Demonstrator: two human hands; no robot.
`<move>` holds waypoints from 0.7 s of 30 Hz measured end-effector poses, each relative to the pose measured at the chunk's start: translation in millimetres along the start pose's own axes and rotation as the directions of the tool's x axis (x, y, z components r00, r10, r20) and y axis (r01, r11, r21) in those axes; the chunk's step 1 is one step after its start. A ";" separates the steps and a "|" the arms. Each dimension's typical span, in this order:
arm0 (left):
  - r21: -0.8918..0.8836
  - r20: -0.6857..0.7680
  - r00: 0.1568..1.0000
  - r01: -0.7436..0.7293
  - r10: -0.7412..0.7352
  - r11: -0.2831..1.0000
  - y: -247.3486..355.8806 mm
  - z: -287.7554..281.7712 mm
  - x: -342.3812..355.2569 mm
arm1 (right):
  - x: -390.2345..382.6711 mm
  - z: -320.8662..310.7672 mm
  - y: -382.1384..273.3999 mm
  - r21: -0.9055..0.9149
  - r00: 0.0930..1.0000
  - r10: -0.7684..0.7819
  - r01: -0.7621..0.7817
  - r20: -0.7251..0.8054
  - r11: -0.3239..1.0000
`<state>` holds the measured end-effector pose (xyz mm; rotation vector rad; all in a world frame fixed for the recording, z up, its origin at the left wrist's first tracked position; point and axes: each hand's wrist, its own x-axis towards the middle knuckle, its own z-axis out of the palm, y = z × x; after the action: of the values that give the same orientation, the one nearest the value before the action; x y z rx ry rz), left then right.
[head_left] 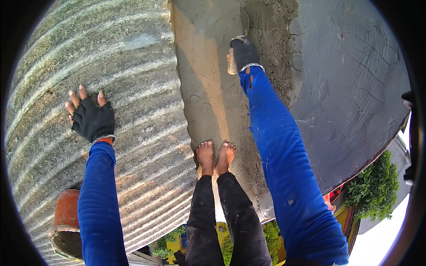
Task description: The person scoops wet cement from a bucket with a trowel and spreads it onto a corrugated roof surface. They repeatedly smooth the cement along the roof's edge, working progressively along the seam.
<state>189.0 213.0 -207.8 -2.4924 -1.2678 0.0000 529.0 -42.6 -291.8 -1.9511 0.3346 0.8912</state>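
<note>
The grey corrugated sheet roof (124, 88), weathered and ribbed, is seen filling the space under and around the left hand (92, 119); that hand, in a black fingerless glove, is laid flat with fingers spread on the ribs, grasping nothing. Beyond the right hand a dark grey cracked plaster wall face (355, 88) is seen, and between roof and wall a narrow ledge of wet grey-brown cement mortar (208, 88) is laid. The right hand (244, 55), also gloved in black, is closed around the pale handle of a small mortar-coated trowel (237, 44), whose blade is pressed into the fresh mortar just ahead of the fingers. The trowel is judged light and stiff, best held by the handle well behind the blade, though a film of mortar there may make it slippery. The mortar is judged heavy, soft and easily marked. Bare feet (216, 156) are planted on the ledge behind the grip. Free room for the stroke is judged narrow: the roof's edge lies close on the left of the grip, the wall close on the right, and the ledge ends in an open drop behind the feet, above green bushes (375, 190). A rust-orange round clay pot (66, 210) is seen near the left elbow.
</note>
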 end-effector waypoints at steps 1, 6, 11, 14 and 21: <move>0.002 -0.020 1.000 -0.011 0.011 1.000 0.0 -0.2 0.1 | 2.2 -0.8 -0.7 0.005 1.000 -0.002 0.002 -0.011 1.000; 0.025 0.011 1.000 -0.004 0.004 1.000 1.3 -2.6 1.2 | -3.9 -10.9 -14.8 0.118 0.991 -0.089 0.101 -0.101 0.988; 0.019 0.039 0.999 0.003 -0.004 1.000 1.9 -4.4 1.9 | -37.3 -27.0 -27.1 0.200 0.982 -0.149 0.170 -0.115 0.965; 0.017 0.053 0.999 0.009 -0.010 1.000 2.0 -4.6 1.6 | -68.4 -33.6 -23.8 0.081 0.955 -0.234 0.252 -0.184 0.964; 0.030 0.036 0.999 -0.003 0.002 1.000 2.6 -5.9 2.4 | -59.2 -6.7 -9.2 -0.050 0.985 -0.167 0.165 -0.044 0.985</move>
<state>193.4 211.7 -202.7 -2.4789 -1.2700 0.0637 495.8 -50.5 -242.2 -2.0126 0.1773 0.7504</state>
